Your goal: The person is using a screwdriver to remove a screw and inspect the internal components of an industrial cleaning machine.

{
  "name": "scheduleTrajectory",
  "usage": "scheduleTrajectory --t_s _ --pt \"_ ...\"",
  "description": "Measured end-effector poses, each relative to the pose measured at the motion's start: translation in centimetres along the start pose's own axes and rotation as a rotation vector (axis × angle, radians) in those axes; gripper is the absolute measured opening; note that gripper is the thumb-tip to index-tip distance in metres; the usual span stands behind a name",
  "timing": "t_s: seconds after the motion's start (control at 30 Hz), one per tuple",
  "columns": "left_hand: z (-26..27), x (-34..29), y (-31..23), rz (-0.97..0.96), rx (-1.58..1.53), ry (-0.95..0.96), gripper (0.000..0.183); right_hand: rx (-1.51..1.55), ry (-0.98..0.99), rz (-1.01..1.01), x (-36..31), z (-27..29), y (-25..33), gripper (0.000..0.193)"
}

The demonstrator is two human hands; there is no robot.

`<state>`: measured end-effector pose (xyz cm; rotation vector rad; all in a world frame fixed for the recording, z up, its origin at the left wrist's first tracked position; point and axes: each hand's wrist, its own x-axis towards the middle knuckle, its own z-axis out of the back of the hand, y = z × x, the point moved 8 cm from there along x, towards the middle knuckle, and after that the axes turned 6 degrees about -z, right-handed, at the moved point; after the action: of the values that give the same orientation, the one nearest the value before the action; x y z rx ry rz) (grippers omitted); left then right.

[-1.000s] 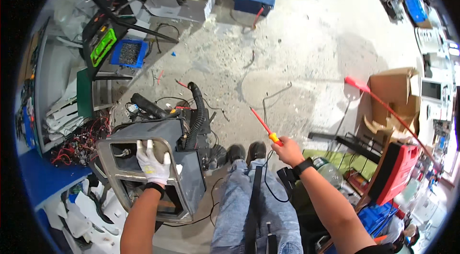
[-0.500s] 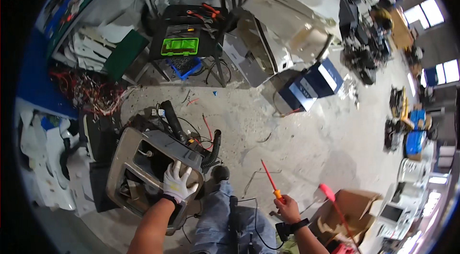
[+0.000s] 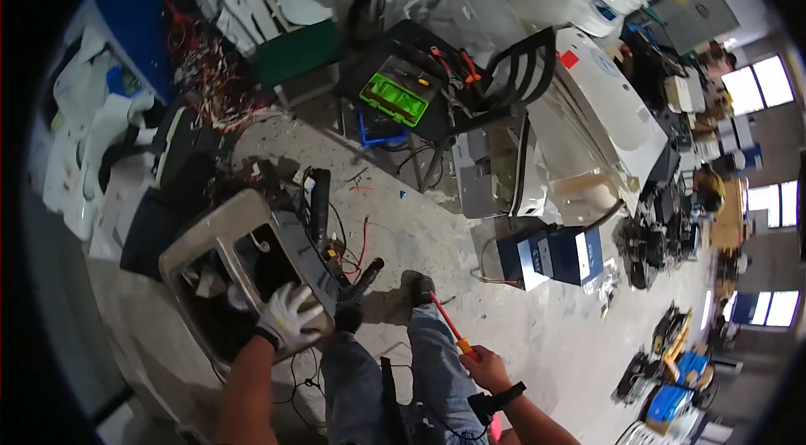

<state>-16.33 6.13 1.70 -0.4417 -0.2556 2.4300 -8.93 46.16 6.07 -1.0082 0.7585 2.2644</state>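
My left hand (image 3: pixel 290 316), in a white glove, lies with spread fingers on the near right rim of a grey-brown plastic housing (image 3: pixel 225 245). Two large openings in the housing face me, with some pale scraps inside one of them. To the right, in front of my leg, my bare right hand (image 3: pixel 489 371) is closed round the handle of a screwdriver (image 3: pixel 468 349). The handle is orange and yellow, and its long red shaft points up and left, apart from the housing. Behind the housing lie a black corrugated hose (image 3: pixel 365 280) and loose wires.
A black chair (image 3: pixel 525 67) ahead carries pliers (image 3: pixel 470 67) and a green tool case (image 3: pixel 395 99). Blue-and-white boxes (image 3: pixel 537 256) stand on the floor to its right. At the far left are a wire tangle (image 3: pixel 201 67) and white plastic panels (image 3: pixel 71 151).
The view has turned, so the chair and boxes sit farther right and lower; the cardboard box has left the picture. Left hand stays on the housing; right hand still grips the screwdriver.
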Motion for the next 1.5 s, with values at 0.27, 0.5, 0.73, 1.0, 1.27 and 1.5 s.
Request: scheduleTrajectory --t_s 0.27,0.5,0.73,1.0,1.27,1.5 --pt "0.6 -1.5 0.0 0.193 0.047 0.021 0.056 -0.150 0.088 0.054 4.9 6.1 -1.3 0.035" --pt "0.9 -1.4 -0.4 0.222 0.030 0.009 0.059 -0.032 0.204 -0.089 6.3 5.8 -1.6 0.034" --pt "0.4 -6.6 -1.7 0.564 0.025 -0.303 0.057 0.244 0.427 -0.191 6.4 0.5 -1.9 0.028" --pt "-7.4 -3.3 -17.6 0.821 -0.505 -0.670 0.048 0.041 0.725 -0.340 4.6 -5.8 -0.2 0.025" --pt "-14.1 5.9 -22.1 0.737 -0.580 -0.980 0.050 -0.411 0.960 -0.332 5.5 -10.7 3.7 0.035" --pt "-24.3 4.5 -17.0 1.060 -0.924 -1.512 0.030 -0.643 0.743 0.090 16.7 -13.2 10.0 0.037"
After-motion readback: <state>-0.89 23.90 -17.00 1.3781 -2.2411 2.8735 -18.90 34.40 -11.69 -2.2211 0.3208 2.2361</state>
